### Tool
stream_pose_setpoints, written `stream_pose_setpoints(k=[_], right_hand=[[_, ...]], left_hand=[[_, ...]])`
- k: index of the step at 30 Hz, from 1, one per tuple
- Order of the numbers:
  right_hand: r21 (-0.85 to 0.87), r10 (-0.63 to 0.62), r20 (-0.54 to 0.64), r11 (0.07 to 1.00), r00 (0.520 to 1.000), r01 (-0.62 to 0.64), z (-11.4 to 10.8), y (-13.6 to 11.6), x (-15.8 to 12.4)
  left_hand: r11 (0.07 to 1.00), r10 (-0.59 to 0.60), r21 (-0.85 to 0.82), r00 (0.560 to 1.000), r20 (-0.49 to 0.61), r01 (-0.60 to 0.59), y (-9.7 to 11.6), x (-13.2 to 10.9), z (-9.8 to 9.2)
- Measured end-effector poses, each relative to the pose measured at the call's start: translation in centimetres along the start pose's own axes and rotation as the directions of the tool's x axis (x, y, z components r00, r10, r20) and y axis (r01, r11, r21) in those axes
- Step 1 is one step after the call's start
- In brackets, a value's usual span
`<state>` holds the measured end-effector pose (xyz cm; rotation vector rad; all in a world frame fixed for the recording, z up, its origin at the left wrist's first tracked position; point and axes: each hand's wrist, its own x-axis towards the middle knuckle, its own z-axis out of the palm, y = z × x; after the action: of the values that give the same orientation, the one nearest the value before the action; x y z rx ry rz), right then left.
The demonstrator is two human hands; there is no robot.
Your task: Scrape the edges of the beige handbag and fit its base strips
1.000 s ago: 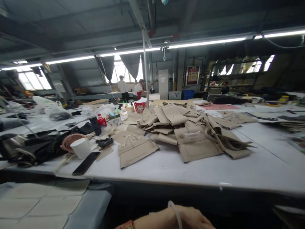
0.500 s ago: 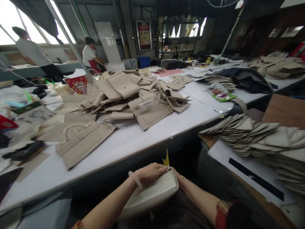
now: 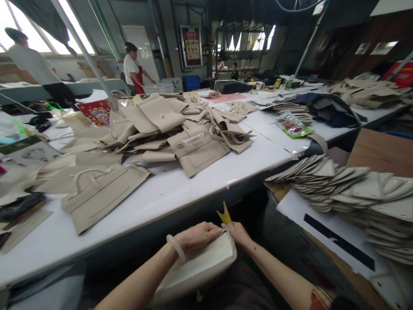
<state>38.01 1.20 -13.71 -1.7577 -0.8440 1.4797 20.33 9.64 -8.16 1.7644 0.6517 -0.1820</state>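
- Over by the window, someone in a white top [image 3: 30, 62] is standing, facing away from the counter [image 3: 180, 189].
- Toward the counter's near left corner, a beige bag panel [image 3: 103, 189] with a handle is lying flat, close to the near edge.
- Farther back from that edge, a heap of beige panels [image 3: 155, 114] is spreading.
- Off the near edge, above the person's lap, the left hand [image 3: 198, 236] is curling its fingers over the top edge of a cream bag-like piece [image 3: 206, 262]; its grip is closing on that piece.
- The right hand [image 3: 238, 234] is standing at the piece's far corner, its grip closing on a yellow forked tool [image 3: 226, 214], the prongs pointing up. Whether it is also pressing the piece, I can't tell.
- To me this is looking like a step of handling that top edge; the next move seems to be calling for the left hand steadying the piece and the right keeping control of the prongs.
- Farther right, off the counter, a stack of pale panels [image 3: 348, 185] is fanning out.
- Compared with half a second ago, the worker in the red apron [image 3: 137, 77] is standing straighter, and the right hand is showing more clearly, with the yellow tool leaning more to the left.
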Motion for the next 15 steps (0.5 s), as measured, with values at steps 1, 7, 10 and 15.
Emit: stream_pose_setpoints(k=[1,7,10,15], right_hand=[[-0.021,0.011,0.014,1.0,1.0,-0.01,-1.6,0.0,-0.5],[-0.28,0.139,0.462,0.96,0.876,-0.005,-9.3,-1.6,-3.3],[-0.435,0.069,0.582,0.868,0.81,0.239,-9.4,-2.6,-2.5],[-0.662,-0.319,0.287,0.616,0.903,0.428,-7.9,-4.4,0.2]], left_hand=[[1.0,0.001,-0.021,1.0,0.0,-0.001,0.1,-0.1,0.0],[0.993,-0.024,-0.116,1.0,-0.019,0.022,-0.2,0.0,0.0],[0.992,-0.029,-0.126,0.997,-0.077,0.019,-0.5,0.2,0.1],[0.992,-0.04,-0.121,0.984,-0.171,0.019,-0.4,0.1,0.3]])
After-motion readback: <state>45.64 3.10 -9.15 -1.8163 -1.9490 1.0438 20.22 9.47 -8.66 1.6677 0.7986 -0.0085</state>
